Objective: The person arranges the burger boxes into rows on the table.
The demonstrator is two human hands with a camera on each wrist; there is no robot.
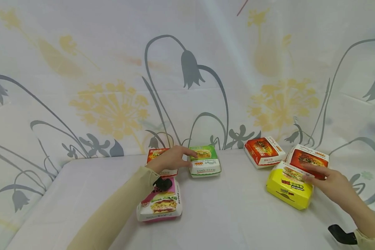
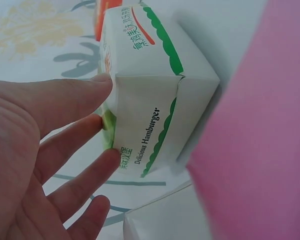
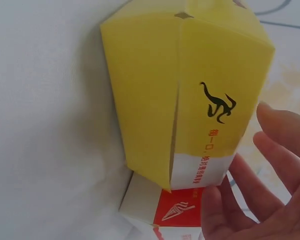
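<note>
My left hand (image 1: 172, 159) reaches over to a green and white hamburger box (image 1: 205, 170). The thumb and fingertips lie at that box's upper edge in the left wrist view, straight and spread rather than curled round it. On the right, my right hand (image 1: 335, 182) is beside a yellow hamburger box (image 1: 287, 189), its fingers loosely extended near the box's edge. A red and white box (image 1: 309, 158) sits just behind the yellow one, and the right fingertips overlap it in the head view. Whether the right fingertips touch either box, I cannot tell.
A pink and white burger box (image 1: 162, 206) stands under my left wrist. Behind it, a red box (image 1: 156, 152) is partly hidden by my left hand. Another red and white box (image 1: 264, 149) stands at the back right. A flower-printed cloth (image 1: 187, 104) hangs behind the white table (image 1: 231, 215).
</note>
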